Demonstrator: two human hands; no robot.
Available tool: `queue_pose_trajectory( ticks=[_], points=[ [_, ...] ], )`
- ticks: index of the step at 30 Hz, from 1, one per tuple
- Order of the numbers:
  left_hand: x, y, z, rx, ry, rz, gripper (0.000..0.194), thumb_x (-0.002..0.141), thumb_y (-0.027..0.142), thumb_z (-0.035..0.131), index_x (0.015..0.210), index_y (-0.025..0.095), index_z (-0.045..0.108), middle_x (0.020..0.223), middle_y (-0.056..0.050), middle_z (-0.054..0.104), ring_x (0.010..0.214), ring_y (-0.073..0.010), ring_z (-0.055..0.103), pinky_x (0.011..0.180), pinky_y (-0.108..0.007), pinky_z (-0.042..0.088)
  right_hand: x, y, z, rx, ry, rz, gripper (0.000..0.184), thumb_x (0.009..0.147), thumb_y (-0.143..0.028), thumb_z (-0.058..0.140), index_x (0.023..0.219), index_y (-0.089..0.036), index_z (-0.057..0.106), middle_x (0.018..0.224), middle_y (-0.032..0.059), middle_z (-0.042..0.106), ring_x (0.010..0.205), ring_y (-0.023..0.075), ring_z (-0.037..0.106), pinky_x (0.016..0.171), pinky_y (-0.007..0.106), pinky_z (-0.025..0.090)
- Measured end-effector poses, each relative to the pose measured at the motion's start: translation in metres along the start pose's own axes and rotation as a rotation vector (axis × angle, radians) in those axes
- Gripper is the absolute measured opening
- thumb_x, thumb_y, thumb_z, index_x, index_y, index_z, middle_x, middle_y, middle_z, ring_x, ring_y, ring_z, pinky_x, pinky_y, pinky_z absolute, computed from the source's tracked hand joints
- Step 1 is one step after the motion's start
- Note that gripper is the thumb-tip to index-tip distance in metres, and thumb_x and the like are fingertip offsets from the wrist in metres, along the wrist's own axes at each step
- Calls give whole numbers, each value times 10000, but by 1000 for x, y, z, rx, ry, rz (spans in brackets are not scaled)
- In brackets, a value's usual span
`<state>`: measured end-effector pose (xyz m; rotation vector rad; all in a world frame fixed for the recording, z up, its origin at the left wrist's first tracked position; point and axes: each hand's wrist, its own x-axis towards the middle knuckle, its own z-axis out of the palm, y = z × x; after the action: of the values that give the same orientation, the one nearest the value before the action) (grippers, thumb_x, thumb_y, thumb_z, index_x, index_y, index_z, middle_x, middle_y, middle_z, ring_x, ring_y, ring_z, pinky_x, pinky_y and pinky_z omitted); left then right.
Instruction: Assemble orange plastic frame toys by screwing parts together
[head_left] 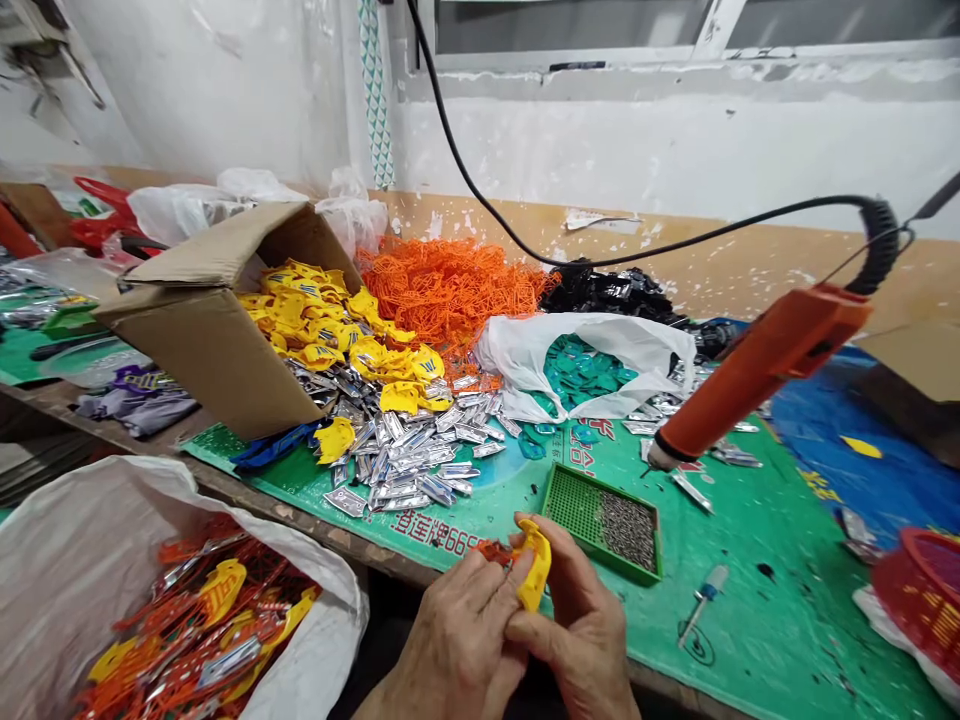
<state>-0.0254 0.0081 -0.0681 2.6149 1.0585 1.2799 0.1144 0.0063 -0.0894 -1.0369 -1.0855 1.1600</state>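
Observation:
A curved yellow plastic piece [535, 572] is held between my hands at the table's front edge. My right hand [581, 625] grips it with the thumb below and the fingers behind. My left hand [461, 625] is closed, its fingers pressed to the yellow piece's left side. A bit of orange plastic [493, 551] pokes out over the left fingers; how it sits against the yellow piece is hidden. Just beyond my right hand lies a green tray [564, 497] with many small dark screws [628, 530] at its right end.
An orange electric screwdriver [765, 370] hangs by a black cable at right. Behind lie silver metal plates [409, 455], yellow pieces [307, 310], orange plastic strands [450, 295] and a bag of teal pieces [585, 370]. A cardboard box [217, 340] leans left; a white sack [315, 610] holds assembled pieces.

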Motion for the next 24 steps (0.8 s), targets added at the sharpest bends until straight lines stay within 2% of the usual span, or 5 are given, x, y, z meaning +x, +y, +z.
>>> queue_pose_trajectory(
  ticks=[4,8,11,19,24],
  points=[
    [7,1,-11,-408,-28,-339,215,918,220,449,826,144,627,706,-49,585,677,-161,528,617,-259,424,10,-17,2,-136,-89,25,445,768,-398,684,1192,-270,634,1203,51,638,1024,195,620,887,278,511],
    [12,-1,-21,-1120,-144,-969,285,869,410,572,834,138,649,686,-2,539,587,-93,467,549,-197,404,26,-27,1,-7,-238,163,435,793,-419,659,1190,-242,637,1139,58,680,991,193,642,866,299,521],
    [11,-6,-17,-1441,-39,-1266,361,750,477,704,811,123,658,599,30,517,469,-53,408,460,-167,378,32,-28,4,43,-230,207,384,743,-401,714,1079,-217,683,985,42,719,854,173,655,765,278,536],
    [2,-19,-8,-1516,4,-1336,367,724,441,748,823,90,711,706,-59,681,583,-112,585,603,-210,485,23,-25,7,67,-215,259,350,683,-405,757,958,-195,709,851,37,713,745,170,634,671,281,524],
    [5,-19,-8,-1545,-192,-1368,357,699,376,785,865,68,717,687,-54,670,548,-86,560,522,-168,428,19,-16,2,-23,-218,242,312,736,-397,717,978,-200,714,853,33,713,743,170,627,663,271,511]
  ],
)
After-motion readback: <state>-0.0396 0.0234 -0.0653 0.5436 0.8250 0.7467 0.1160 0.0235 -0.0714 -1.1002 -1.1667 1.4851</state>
